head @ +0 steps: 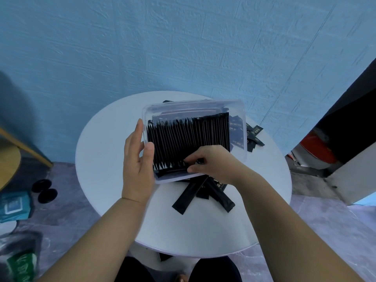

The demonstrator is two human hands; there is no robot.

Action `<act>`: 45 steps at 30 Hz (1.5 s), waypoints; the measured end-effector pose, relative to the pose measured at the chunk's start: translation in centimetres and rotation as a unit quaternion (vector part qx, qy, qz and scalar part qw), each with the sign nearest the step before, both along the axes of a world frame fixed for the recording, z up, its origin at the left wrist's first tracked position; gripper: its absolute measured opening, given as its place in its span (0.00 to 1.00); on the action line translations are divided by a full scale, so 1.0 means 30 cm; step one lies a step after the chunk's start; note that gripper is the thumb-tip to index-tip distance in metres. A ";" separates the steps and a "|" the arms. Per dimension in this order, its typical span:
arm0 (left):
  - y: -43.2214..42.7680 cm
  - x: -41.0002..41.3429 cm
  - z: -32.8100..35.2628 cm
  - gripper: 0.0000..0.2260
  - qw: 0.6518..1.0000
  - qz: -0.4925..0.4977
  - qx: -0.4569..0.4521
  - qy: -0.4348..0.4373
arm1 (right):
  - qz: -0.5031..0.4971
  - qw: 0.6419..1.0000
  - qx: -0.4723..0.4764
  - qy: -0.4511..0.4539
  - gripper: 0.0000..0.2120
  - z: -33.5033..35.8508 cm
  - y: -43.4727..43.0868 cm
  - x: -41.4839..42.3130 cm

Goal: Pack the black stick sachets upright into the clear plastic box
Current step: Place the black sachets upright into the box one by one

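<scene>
On the round white desk [105, 159] straight ahead of me sits the one clear box [238, 110], and both my hands are on it. My left hand [138, 165] grips its left wall, fingers straight up the outside and thumb hooked over the rim. My right hand [213, 161] reaches in from the near right, with thumb and fingertips pinched together on the near ends of the packed sachets [189, 137], about the middle of the row. Those stand on edge side by side, their long axis running away from me from the near wall towards the far one. The row itself runs left to right and fills most of the box. There are too many to count for sure, a few dozen thin edges. One dark strip [173, 170] seems to lie crosswise along the near wall just by my thumb. I judge it needs turning to match the rest. The loose sachets [189, 196] still to pack lie just under my right wrist, partly beneath the near edge of the box. I see at least three, fanned out with their ends pointing towards me, so my right hand is the nearer one. More spare sachets [254, 135] lie past the right wall, at least four, some showing through the plastic. A dark piece [164, 256] on the floor under the desk edge may be another.
</scene>
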State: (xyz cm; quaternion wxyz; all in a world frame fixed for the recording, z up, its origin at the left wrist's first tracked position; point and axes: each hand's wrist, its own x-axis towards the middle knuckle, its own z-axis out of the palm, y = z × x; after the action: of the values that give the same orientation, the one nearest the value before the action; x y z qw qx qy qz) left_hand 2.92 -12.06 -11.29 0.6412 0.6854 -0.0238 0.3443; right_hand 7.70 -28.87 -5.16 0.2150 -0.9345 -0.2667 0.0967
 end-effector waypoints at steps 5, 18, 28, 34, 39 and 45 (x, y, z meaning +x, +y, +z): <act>0.002 0.004 -0.003 0.20 1.000 0.000 0.001 -0.002 | 0.037 0.998 0.001 -0.042 0.10 -0.014 -0.011 0.002; 0.005 0.010 -0.007 0.19 1.000 -0.010 -0.008 -0.002 | -0.264 0.855 0.429 -0.128 0.08 0.085 -0.035 0.009; 0.005 0.009 -0.005 0.19 1.000 -0.013 -0.012 -0.005 | -0.281 0.868 0.389 -0.127 0.08 0.038 0.012 0.053; 0.001 0.001 0.004 0.19 1.000 -0.013 -0.020 0.002 | -0.251 0.930 0.241 -0.117 0.07 -0.026 -0.008 0.055; 0.004 0.006 -0.005 0.19 1.000 -0.015 -0.016 -0.001 | -0.243 0.946 0.201 -0.080 0.04 -0.039 -0.021 0.057; 0.003 0.002 0.000 0.19 1.000 -0.015 -0.022 0.001 | -0.256 0.930 0.262 -0.036 0.07 -0.024 -0.024 0.067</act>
State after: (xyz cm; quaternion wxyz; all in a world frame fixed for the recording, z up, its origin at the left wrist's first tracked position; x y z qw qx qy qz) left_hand 2.96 -11.98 -11.28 0.6608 0.6714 -0.0258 0.3346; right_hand 9.72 -29.57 -5.88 0.4598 -0.8844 -0.0418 -0.0687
